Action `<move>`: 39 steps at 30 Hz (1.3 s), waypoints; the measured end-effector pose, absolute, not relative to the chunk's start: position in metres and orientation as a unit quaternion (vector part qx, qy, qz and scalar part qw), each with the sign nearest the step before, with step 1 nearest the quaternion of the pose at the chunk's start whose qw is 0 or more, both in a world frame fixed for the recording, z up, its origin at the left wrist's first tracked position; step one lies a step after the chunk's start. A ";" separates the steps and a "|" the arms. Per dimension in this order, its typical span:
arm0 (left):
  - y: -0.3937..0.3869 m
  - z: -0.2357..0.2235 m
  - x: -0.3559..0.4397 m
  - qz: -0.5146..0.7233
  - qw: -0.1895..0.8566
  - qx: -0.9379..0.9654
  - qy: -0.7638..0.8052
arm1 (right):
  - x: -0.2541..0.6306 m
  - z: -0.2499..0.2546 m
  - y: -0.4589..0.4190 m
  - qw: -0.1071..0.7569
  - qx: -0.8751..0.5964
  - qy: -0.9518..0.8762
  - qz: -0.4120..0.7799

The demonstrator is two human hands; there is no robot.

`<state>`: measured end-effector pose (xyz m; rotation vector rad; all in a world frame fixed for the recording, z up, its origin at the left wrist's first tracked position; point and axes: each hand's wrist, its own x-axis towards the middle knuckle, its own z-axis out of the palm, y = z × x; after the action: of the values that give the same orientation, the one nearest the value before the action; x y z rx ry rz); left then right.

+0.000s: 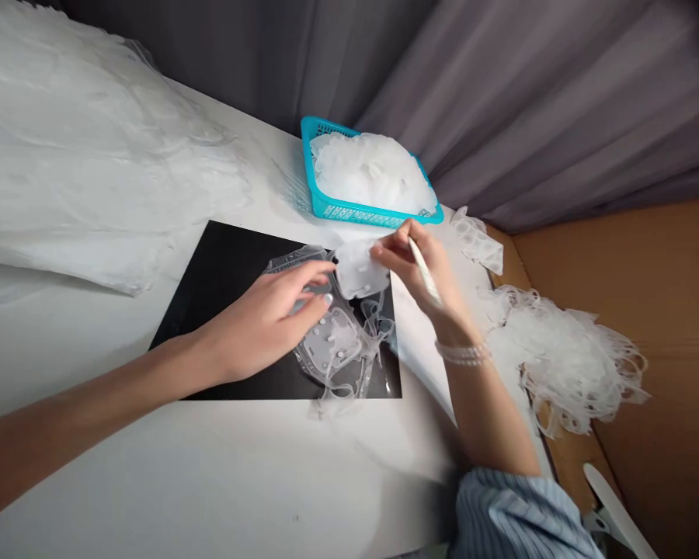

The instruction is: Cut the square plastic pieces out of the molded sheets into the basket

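My right hand (416, 268) pinches a thin, translucent whitish piece (361, 268) with rounded corners and small slots. A slim white pen-like tool (424, 273) is also held in that hand, lying back across the palm. My left hand (273, 318) is open over the black mat (198, 272), thumb and fingers apart, its index fingertip close to the piece's left edge; I cannot tell if they touch. Beneath the hands lies a clear moulded sheet (332, 338) with similar rounded shapes, partly hidden by my left hand. Loose clear trimmings (376, 330) curl at its right side.
A turquoise basket (373, 214) piled with whitish translucent pieces (373, 171) stands behind the mat. Stacked translucent sheets (93, 147) cover the table's left. Tangled clear offcuts (576, 361) heap over the right edge, by a cardboard box (634, 287). A grey curtain (501, 101) hangs behind.
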<state>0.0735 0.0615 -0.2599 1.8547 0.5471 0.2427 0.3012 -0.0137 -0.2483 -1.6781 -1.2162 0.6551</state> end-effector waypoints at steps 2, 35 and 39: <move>0.059 -0.272 0.072 0.119 0.388 0.896 0.178 | 0.325 -0.261 0.001 0.421 -0.710 -0.518 0.225; 0.048 -0.312 0.000 0.134 0.098 0.981 0.098 | 0.175 -0.280 -0.032 0.355 -0.666 -0.630 0.183; 0.047 -0.314 -0.001 0.135 0.063 0.984 0.099 | 0.171 -0.282 -0.029 0.322 -0.662 -0.662 0.139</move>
<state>-0.0007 0.0468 -0.3137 2.9729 0.2999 0.4084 0.1714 -0.0287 -0.2819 -1.7390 -1.7395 0.3659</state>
